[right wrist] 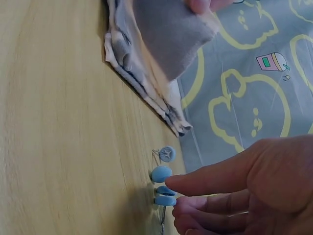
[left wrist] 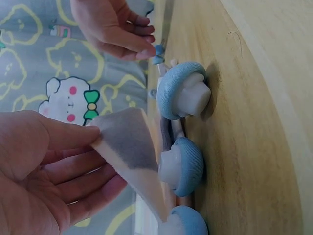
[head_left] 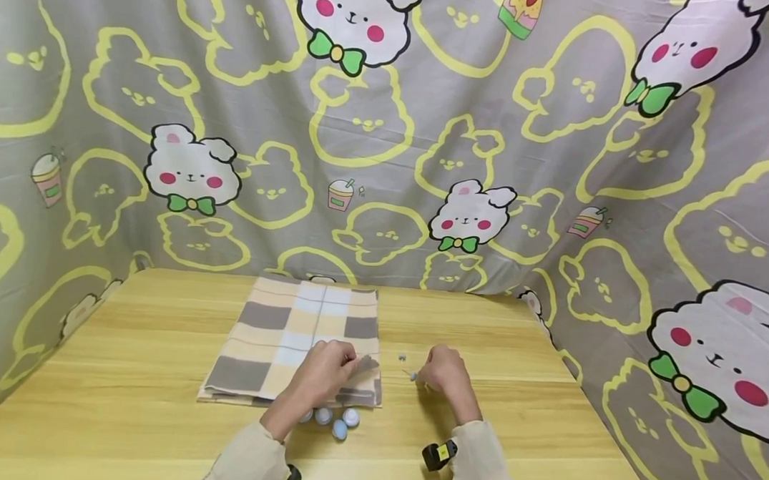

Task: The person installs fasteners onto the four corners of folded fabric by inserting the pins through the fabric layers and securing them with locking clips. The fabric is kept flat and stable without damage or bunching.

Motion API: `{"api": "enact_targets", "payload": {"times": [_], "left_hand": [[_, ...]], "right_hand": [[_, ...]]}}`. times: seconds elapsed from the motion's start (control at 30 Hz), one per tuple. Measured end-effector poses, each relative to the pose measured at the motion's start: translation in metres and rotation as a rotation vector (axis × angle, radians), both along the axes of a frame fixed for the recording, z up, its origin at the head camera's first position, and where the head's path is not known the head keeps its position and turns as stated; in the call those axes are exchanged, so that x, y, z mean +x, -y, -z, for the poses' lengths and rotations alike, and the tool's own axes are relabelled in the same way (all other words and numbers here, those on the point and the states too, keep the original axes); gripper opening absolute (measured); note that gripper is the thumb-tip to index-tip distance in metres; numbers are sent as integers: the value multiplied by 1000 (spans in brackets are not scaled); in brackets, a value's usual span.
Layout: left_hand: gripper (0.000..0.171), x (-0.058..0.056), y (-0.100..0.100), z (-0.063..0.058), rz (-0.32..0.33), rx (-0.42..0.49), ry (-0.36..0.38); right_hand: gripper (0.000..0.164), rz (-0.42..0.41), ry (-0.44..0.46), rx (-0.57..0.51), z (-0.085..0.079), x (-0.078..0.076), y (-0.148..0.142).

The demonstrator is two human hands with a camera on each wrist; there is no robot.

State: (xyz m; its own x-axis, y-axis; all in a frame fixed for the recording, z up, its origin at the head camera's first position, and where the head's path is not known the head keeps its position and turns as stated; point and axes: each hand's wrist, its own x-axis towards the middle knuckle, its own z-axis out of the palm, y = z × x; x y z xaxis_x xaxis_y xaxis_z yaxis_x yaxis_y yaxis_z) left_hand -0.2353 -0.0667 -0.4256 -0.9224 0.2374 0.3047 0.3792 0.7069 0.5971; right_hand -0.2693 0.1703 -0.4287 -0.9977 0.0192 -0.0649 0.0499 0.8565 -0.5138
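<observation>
A folded plaid fleece blanket (head_left: 316, 330) in cream, grey and white lies on the table. My left hand (head_left: 327, 370) pinches its near right corner (left wrist: 129, 139) between thumb and fingers and holds it raised. Several mushroom-shaped clips (left wrist: 183, 88) with ribbed blue caps and white stems lie by the blanket's near edge, under my left wrist. To the right of the blanket, my right hand (head_left: 444, 371) is down at several pins with round heads. Its thumb and forefinger close on a blue-headed pin (right wrist: 165, 200); another blue head (right wrist: 161, 174) and a grey head (right wrist: 167, 153) lie beside it.
The wooden table (head_left: 511, 432) carries the blanket, clips and pins. A grey cartoon-print curtain (head_left: 388, 161) hangs behind it and along both sides. Each wrist wears a small black device, one of them (head_left: 439, 455) visible below the right hand.
</observation>
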Motion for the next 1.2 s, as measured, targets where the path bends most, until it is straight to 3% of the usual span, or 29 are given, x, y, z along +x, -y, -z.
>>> {"api": "enact_targets", "payload": {"times": [0.47, 0.7, 0.93, 1.2], "left_hand": [[15, 1, -1, -1, -8, -6, 6], [17, 1, -1, -1, -15, -7, -13], [18, 0, -2, -1, -20, -1, -27], [15, -2, -1, 1, -32, 22, -20]], "right_hand": [[40, -20, 20, -9, 6, 1, 2], [42, -30, -22, -36, 1, 2, 3], [24, -94, -74, -199, -6, 2, 5], [7, -105, -61, -375, -10, 2, 21]]}}
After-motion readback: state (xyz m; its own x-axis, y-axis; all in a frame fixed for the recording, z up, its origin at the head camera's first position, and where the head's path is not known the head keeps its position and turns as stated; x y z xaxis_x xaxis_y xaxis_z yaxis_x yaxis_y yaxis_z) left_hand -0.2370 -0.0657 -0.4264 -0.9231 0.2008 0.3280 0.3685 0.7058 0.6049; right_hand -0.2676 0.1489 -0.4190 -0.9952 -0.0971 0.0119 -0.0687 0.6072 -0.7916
